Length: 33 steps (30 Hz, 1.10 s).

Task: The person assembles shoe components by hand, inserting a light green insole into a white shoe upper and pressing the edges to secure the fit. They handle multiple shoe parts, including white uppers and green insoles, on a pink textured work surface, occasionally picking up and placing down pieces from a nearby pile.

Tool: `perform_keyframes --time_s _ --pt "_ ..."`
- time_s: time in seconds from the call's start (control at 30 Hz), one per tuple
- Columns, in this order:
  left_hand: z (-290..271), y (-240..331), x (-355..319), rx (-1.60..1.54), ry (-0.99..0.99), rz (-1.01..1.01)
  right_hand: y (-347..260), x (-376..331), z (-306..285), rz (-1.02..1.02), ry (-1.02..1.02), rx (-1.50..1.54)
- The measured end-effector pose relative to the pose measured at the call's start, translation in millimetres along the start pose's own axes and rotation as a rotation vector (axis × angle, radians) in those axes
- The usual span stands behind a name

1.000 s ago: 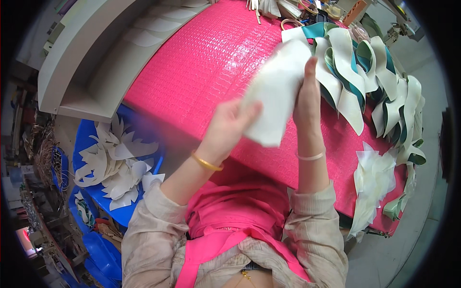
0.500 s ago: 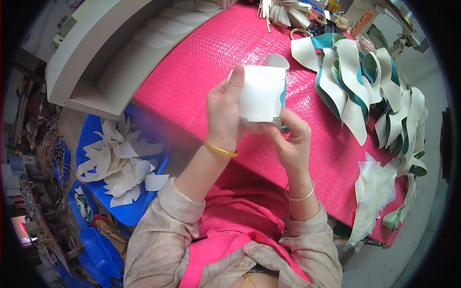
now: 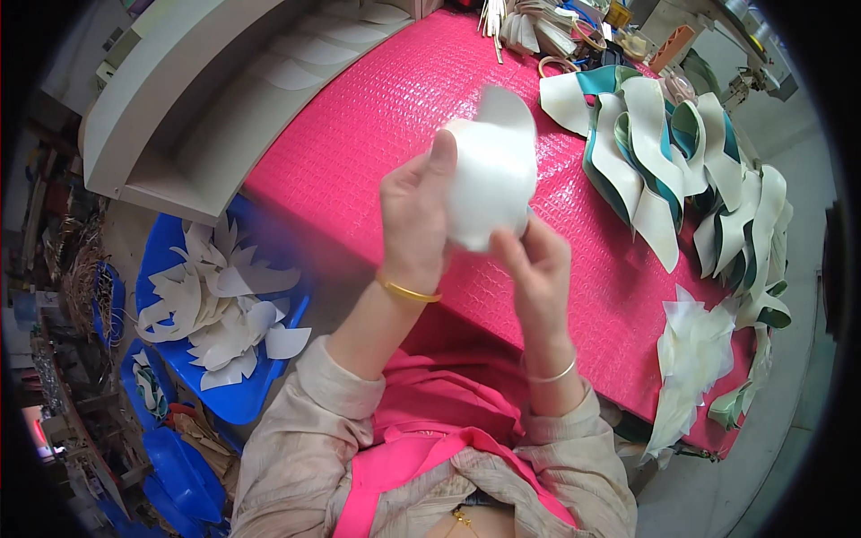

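Note:
Over the pink-covered table, my left hand grips a white shoe-upper piece along its left side, with the thumb on the near face. The piece is curved and slightly blurred, and a greyish flap rises from its top. My right hand pinches the lower right edge between thumb and fingers. On the table to the right lie several white shoe uppers with teal lining, overlapping in rows. The far side of the held piece is hidden.
At the left, a blue bin holds loose white cut pieces. A grey shelf unit stands on the table's left side with flat white pieces inside. Thin translucent sheets lie at the right edge. Strips and tools crowd the back.
The held piece has turned in my hands: its teal edge no longer shows, its lower edge looks rounder, and its top flap stands taller. My right hand has moved slightly down and left.

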<state>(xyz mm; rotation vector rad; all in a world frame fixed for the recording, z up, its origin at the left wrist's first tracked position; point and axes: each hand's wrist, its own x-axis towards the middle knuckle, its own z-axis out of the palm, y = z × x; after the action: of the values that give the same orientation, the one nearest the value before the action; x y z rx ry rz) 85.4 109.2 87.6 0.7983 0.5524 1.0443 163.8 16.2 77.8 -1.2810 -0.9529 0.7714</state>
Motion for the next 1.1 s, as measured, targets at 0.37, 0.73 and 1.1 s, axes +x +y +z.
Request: perform_keyframes --time_s 0.37,0.73,1.1 --pt "-7 -12 -1 0.654 -0.165 0.602 12 11 -6 -0.051 0.171 0.466" --pt "-8 -69 -53 0.788 -0.313 0.467 61 36 -59 0.243 0.339 0.688" --pt "-48 17 -18 0.415 -0.660 -0.214 40 10 -42 0.238 -0.404 0.662"
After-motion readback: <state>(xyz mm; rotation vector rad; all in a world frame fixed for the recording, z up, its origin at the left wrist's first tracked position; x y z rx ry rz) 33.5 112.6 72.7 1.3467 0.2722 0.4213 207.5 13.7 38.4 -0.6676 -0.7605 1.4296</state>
